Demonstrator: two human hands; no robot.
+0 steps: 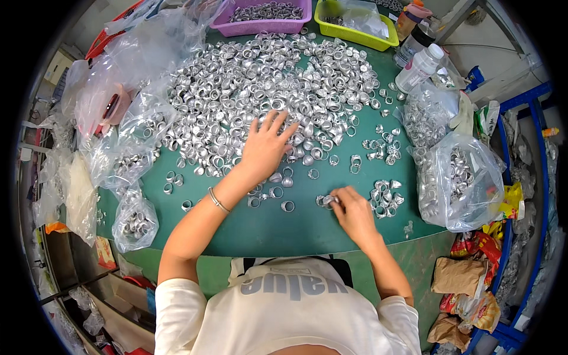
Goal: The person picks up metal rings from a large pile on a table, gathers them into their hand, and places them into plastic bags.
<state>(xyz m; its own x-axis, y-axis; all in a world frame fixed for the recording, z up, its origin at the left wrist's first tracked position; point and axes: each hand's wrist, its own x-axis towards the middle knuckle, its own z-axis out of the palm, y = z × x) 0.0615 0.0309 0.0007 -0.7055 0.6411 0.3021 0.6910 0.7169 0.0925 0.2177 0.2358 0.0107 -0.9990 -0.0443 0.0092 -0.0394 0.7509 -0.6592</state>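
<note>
A broad heap of silver rings [236, 89] spreads over the green table [236, 231]. My left hand [265, 148] lies on the heap's near edge, palm down with fingers spread. Lower and to the right, my right hand [355, 214] has its thumb and fingers pinched on a few silver rings [325, 201] just above or on the tabletop; their exact number is hidden. Several loose rings [287, 206] lie between my two hands. A small group of rings [386, 198] sits just right of my right hand, and another cluster [383, 145] lies farther back.
Clear plastic bags of rings stand at the right [458, 183] and left [135, 222]. A purple basket [260, 26] and a yellow-green basket [358, 36] line the back. A white bottle [419, 68] stands back right. Blue shelving [535, 130] rises beyond the right edge.
</note>
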